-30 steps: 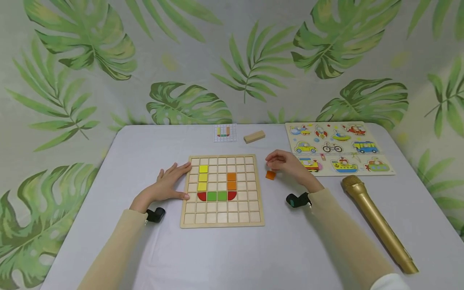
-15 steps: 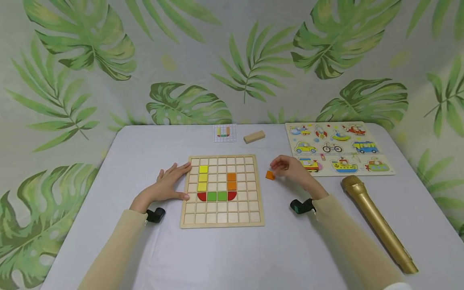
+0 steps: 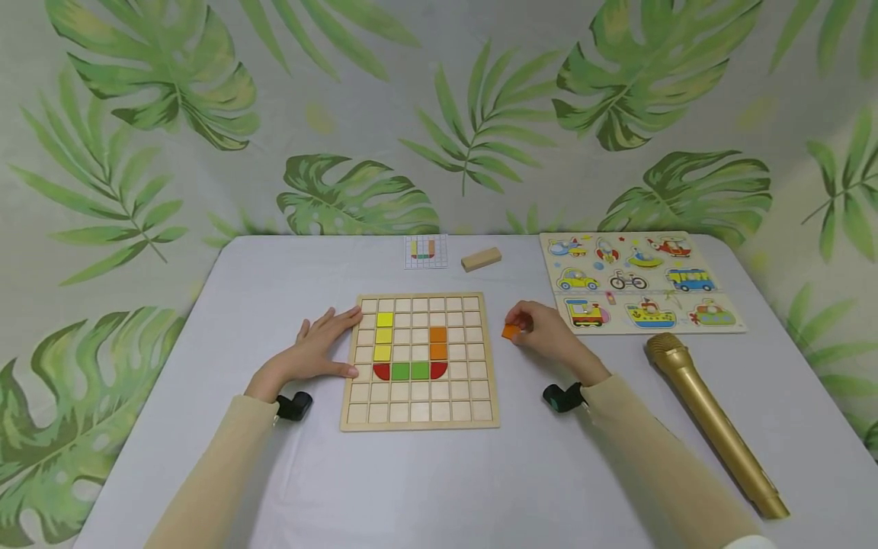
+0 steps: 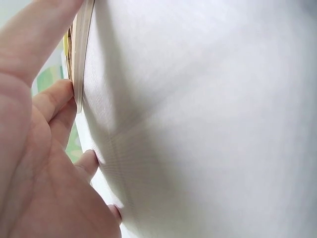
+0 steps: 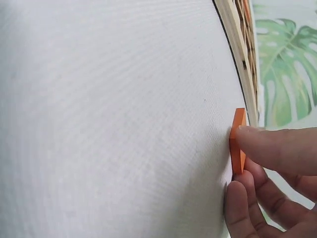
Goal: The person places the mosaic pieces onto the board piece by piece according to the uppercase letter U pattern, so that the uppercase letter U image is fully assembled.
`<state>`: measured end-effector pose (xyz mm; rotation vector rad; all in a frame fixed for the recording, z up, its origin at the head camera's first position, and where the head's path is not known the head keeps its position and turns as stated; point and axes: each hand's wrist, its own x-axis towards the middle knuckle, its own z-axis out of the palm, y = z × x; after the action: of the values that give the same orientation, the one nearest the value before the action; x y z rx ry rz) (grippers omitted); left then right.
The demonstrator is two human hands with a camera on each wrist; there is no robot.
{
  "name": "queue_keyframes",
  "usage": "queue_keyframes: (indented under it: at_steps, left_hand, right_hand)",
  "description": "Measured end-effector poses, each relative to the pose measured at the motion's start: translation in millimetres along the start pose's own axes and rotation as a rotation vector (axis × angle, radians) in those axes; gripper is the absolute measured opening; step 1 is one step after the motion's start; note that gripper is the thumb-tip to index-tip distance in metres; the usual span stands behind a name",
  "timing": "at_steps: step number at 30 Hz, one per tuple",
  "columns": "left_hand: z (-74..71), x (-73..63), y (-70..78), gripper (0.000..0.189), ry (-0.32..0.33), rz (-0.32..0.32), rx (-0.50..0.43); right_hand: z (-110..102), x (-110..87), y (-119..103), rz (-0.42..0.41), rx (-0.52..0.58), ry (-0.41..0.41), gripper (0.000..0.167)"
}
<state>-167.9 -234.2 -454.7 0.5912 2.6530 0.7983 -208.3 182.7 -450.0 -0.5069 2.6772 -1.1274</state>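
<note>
A wooden grid board (image 3: 421,421) lies flat on the table, holding a U of colored tiles: yellow tiles (image 3: 383,335) on the left, orange ones (image 3: 438,342) on the right, green (image 3: 410,371) and red (image 3: 439,371) along the bottom. With fingers spread, my left hand (image 3: 312,354) rests against the board's left edge; the left wrist view shows thumb and fingertips touching its rim (image 4: 79,59). Just right of the board, my right hand (image 3: 545,332) pinches a loose orange square tile (image 5: 237,144) between thumb and fingers. The tile is low at the white cloth, partly covered by the fingertips.
Behind the board lie a small pattern card (image 3: 425,252) and a plain wooden block (image 3: 482,259). A vehicle picture puzzle (image 3: 645,282) is at the back right. A gold microphone (image 3: 716,427) lies beside the right forearm.
My right hand drew back slightly to the right, then came in again and took hold of the orange tile. The left hand and board have stayed in place.
</note>
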Motion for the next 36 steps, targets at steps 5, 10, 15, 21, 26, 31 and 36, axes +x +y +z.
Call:
queue_keyframes:
  at_steps: [5,10,15,21,26,31,36]
  left_hand:
    - [-1.0,0.4,1.1,0.104,-0.005,-0.005,0.0]
    - [-1.4,0.3,2.1,0.103,-0.006,-0.002,0.004]
    - [-1.5,-0.1,3.6,0.103,-0.002,0.001,0.01]
    - [-1.6,-0.9,4.4,0.103,-0.003,-0.001,0.006]
    - [-1.8,-1.5,5.4,0.103,-0.001,-0.001,0.0]
    - [-2.0,-1.4,6.1,0.103,-0.003,-0.001,0.002]
    - [-1.8,-1.6,6.1,0.103,-0.004,-0.007,0.01]
  right_hand:
    - [0.4,1.8,-1.9,0.022,-0.033,0.017,0.026]
    - [-2.8,2.6,-4.1,0.018,0.003,0.007,0.027]
    - [-4.9,3.8,-3.4,-0.005,0.067,-0.028,0.021]
    - [-3.3,12.9,-5.7,0.02,0.217,-0.082,0.015]
    - [1.8,23.8,-17.1,-0.024,0.306,-0.102,0.016]
    - [11.0,36.9,-32.6,-0.061,0.299,-0.095,0.014]
    - [24.1,52.2,-46.7,-0.062,0.256,-0.082,0.011]
